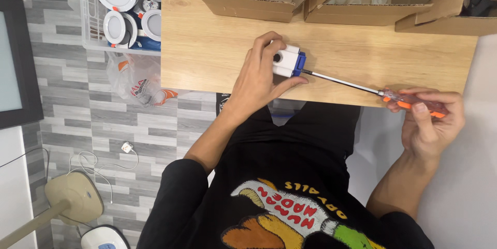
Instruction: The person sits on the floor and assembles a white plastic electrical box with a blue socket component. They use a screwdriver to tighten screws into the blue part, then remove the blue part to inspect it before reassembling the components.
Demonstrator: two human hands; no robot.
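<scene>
My left hand presses a small white and blue plastic block onto the wooden table, fingers wrapped over its top and thumb under its blue end. My right hand grips the orange, clear handle of a long screwdriver at the table's near right edge. The thin steel shaft runs left across the wood, and its tip meets the blue end of the block.
At the table's far edge, one open cardboard box holds several loose screws and another holds small translucent caps. A wire basket of round white lamps stands left of the table. A plastic bag, a fan base and cables lie on the floor.
</scene>
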